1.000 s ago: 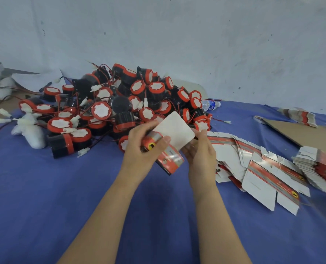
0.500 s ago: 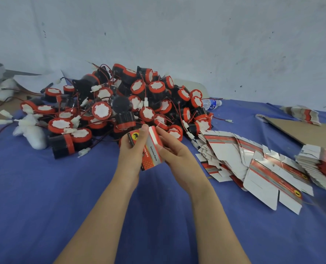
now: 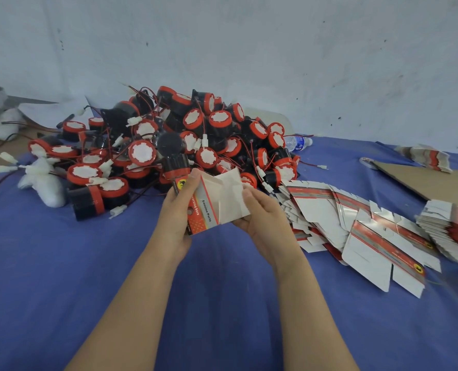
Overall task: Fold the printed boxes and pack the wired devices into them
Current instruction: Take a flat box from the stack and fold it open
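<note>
Head view looks down at a blue cloth (image 3: 61,277) with a pile of devices (image 3: 174,140) heaped at its far side against a pale wall (image 3: 249,49). The devices are black drums with red rims and white faces, trailing red and black wires that end in white plugs. Just in front of the pile, both hands hold one box (image 3: 223,202) above the cloth. The left hand (image 3: 177,220) grips the box's printed red and white side, thumb lying on the front near a yellow badge, the fingers hidden behind; the words "Genuine Parts" run along that side. The right hand (image 3: 265,223) pinches the box's plain white flap, thumb on top and curled fingers beneath it. The flap is spread out to the right of the printed side, so the box is only partly formed, and its top edge overlaps the near rim of the pile in this view. Right of the pile, flat boxes (image 3: 356,228) lie fanned across the cloth, white sides mostly up with red stripes showing. Further right of the pile a stack (image 3: 450,231) of more flats stands at the frame edge, blurred. A brown board (image 3: 431,180) lies well right of the pile, toward the wall. A bottle (image 3: 297,142) lies on its side just beside the pile's right edge. Left of the pile sit white fluffy lumps (image 3: 43,183).
</note>
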A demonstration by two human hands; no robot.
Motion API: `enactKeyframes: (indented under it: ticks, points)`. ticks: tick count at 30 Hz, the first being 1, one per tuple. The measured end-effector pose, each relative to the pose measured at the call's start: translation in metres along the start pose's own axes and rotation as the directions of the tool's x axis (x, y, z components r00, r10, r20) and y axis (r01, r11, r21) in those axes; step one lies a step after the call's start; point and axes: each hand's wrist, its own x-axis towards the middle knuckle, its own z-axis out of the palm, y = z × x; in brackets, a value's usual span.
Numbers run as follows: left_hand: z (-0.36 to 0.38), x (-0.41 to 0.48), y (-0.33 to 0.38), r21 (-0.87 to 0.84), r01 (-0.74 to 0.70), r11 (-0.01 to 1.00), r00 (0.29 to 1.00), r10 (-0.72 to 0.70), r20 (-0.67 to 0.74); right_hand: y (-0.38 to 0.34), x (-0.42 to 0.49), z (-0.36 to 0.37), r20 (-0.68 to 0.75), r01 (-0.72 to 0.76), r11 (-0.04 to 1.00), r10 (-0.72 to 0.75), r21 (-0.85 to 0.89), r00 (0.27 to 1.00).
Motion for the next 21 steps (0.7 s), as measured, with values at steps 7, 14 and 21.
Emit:
enactKeyframes:
  ticks: [7, 14, 21]
  points:
    - [-0.002, 0.000, 0.000, -0.007, 0.101, 0.995, 0.987, -0.099, 0.124, 0.004, 0.001, -0.003, -0.042, -0.111, 0.989, 0.115, 0.099, 0.992]
    - [0.003, 0.001, -0.003, 0.071, -0.054, 0.996, 0.998, 0.052, 0.032, 0.007, 0.004, 0.009, -0.386, -0.005, 0.972, -0.089, -0.235, 0.918]
    - [0.014, -0.005, -0.020, 0.552, -0.415, 0.723, 0.885, 0.462, 0.061, 0.002, -0.001, 0.013, -0.120, -0.225, 0.966, 0.210, -0.129, 0.970]
